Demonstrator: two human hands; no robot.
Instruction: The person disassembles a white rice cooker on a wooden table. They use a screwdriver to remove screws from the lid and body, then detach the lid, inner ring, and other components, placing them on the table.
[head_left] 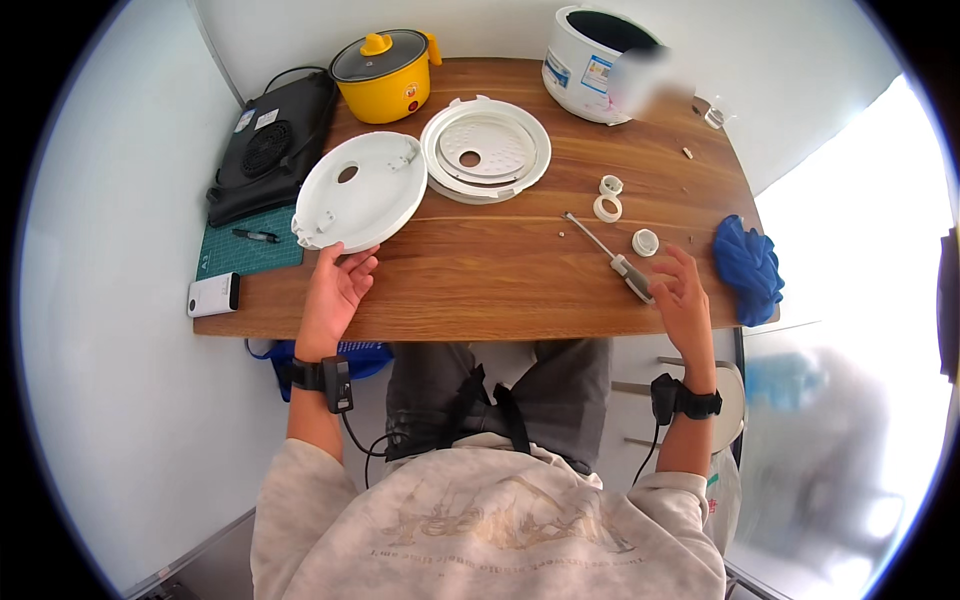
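My left hand (342,285) grips the near rim of a white round plastic cover (375,205), which has a hole and small moulded fittings on its face. The cover looks slightly raised and tilted on the left of the table. To the right, my right hand (682,292) is beside the handle end of a screwdriver (628,272) with a grey-and-white handle. Its fingers are bent and apart, and whether they touch the handle is unclear. Just beyond that hand lies a white round cap (645,242). Two white rings (608,198) sit farther off.
Behind the cover sits a second white round lid part (487,150). A yellow pot (383,85), a black fan-vented appliance (270,150) and a white cooker body (590,70) stand at the back. A green mat (260,255), white power bank (213,296) and blue cloth (748,268) flank the sides.
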